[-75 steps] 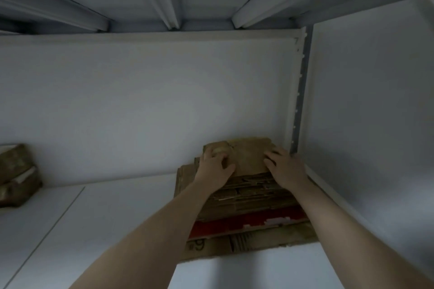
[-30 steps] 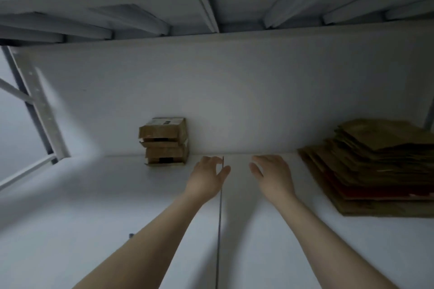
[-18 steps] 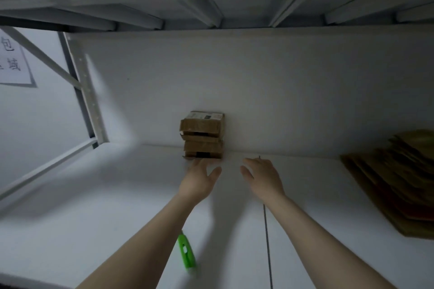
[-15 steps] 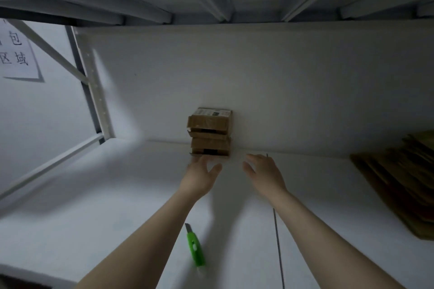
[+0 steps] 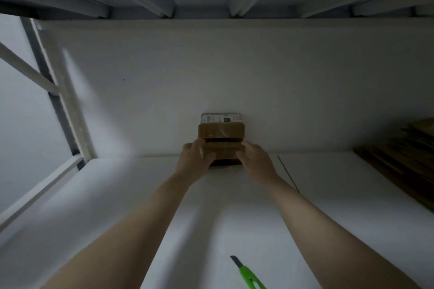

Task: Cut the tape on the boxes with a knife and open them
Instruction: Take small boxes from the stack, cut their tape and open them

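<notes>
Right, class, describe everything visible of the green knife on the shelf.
The green plastic-looking utility knife lies flat on the white shelf board, at the picture's lower edge, which cuts off its handle's end. Its dark, slanted blade is extended, pointing away and leftward. Nothing but the shelf touches it.

Both bare arms reach forward, nearly parallel. The left hand (image 5: pixel 195 162) and the right hand (image 5: pixel 256 163) face each other, fingers curled on the two sides of the lower box (image 5: pixel 222 151).
</notes>
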